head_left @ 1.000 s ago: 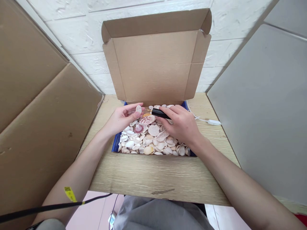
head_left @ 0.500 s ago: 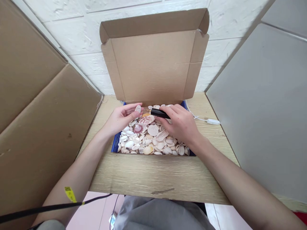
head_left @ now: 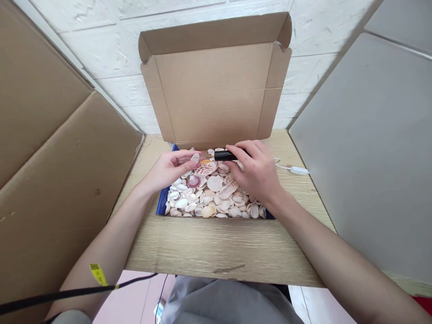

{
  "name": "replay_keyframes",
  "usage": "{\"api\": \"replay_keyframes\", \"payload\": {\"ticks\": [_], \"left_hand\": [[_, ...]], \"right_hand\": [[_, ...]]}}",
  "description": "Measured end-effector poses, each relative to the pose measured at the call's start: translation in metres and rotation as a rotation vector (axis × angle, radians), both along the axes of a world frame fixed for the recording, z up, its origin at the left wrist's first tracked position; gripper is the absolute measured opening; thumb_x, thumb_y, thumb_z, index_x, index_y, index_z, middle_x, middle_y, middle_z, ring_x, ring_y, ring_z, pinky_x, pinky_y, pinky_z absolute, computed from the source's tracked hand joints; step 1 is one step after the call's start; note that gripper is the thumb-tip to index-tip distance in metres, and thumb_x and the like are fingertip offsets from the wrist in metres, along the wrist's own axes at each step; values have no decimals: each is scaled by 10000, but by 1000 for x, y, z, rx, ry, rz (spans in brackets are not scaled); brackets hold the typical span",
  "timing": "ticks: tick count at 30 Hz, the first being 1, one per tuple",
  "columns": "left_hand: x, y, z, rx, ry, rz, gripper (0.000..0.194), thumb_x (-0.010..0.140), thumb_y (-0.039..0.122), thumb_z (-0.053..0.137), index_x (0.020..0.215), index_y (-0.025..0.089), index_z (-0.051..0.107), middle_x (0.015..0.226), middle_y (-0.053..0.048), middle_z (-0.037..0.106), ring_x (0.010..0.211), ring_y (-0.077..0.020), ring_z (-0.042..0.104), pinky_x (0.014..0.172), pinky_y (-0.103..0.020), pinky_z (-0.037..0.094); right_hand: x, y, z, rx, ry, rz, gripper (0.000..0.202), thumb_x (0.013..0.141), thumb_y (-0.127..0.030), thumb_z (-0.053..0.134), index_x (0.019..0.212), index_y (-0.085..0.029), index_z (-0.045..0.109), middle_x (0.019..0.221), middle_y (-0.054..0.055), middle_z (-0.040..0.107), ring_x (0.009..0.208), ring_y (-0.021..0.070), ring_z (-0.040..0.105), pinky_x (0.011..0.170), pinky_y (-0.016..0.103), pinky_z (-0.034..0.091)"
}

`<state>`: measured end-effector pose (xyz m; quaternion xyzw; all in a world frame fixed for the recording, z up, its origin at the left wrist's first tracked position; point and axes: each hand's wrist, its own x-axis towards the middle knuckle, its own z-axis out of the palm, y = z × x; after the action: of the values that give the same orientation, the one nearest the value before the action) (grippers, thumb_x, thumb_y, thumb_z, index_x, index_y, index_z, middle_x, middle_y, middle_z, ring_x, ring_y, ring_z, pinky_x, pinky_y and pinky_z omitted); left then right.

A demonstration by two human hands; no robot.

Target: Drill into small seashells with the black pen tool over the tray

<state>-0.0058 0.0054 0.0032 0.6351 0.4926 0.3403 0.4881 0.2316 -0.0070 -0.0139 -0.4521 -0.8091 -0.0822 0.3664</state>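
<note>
Between the fingertips of my left hand (head_left: 173, 167) is a small white shell (head_left: 195, 158), held above the left back part of the box. My right hand (head_left: 255, 168) grips a black cylindrical tool (head_left: 224, 155) with a thin metallic tip directed left at the shell. Whether the tip touches the shell is too small to tell. Below both hands, many loose shells (head_left: 215, 183) fill a shallow box with blue sides (head_left: 162, 201). Among them are a red-speckled shell (head_left: 205, 169) and a purple one (head_left: 194, 181).
The raised cardboard lid (head_left: 216, 94) stands behind the box. A white cable with an inline switch (head_left: 299, 170) lies right on the wooden table (head_left: 216, 245). Cardboard (head_left: 97, 157) borders the left, a grey panel (head_left: 367, 157) the right. A black cable (head_left: 67, 294) crosses the lower left.
The black tool and my right hand have shifted slightly, the tool now more level. My left hand has moved slightly down, still pinching the shell.
</note>
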Motion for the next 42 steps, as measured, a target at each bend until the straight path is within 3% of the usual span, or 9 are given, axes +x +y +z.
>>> {"api": "replay_keyframes", "payload": {"ticks": [10,21,27,33,42], "left_hand": [[-5,2,-5,17,-7,-28,489,774,513,732,1150,201,709,1197,-107,715,1087,-291,682,955,-384,541],[-3,1,0,-6,-2,-25,415,793,491,723,1106,218,729,1135,-71,744,1063,-266,689,924,-350,551],[0,0,2,-17,-2,-8,453,773,516,730,1109,212,726,1129,-77,745,1058,-272,692,932,-365,554],[-1,0,2,-10,-22,-11,490,779,516,726,1144,190,713,1099,-92,754,1015,-268,707,910,-362,561],[-2,0,4,-46,36,-40,501,730,505,772,1087,157,731,1051,-109,762,949,-249,713,787,-299,565]], "right_hand": [[-1,-1,-2,-145,-45,-25,301,935,-379,499,974,-140,678,896,109,690,825,236,594,700,348,423],[1,-1,0,45,-40,-2,240,944,-321,528,1071,-167,662,963,95,693,869,236,571,752,375,427],[0,0,0,6,-37,-10,246,945,-322,516,1080,-170,653,978,100,687,887,243,556,763,381,417],[-2,-2,-2,-59,-74,-15,303,943,-390,514,1015,-145,675,914,87,693,809,215,584,673,334,413],[1,0,0,203,-24,34,202,936,-268,544,1034,-155,679,932,87,699,853,212,561,751,343,384]]}}
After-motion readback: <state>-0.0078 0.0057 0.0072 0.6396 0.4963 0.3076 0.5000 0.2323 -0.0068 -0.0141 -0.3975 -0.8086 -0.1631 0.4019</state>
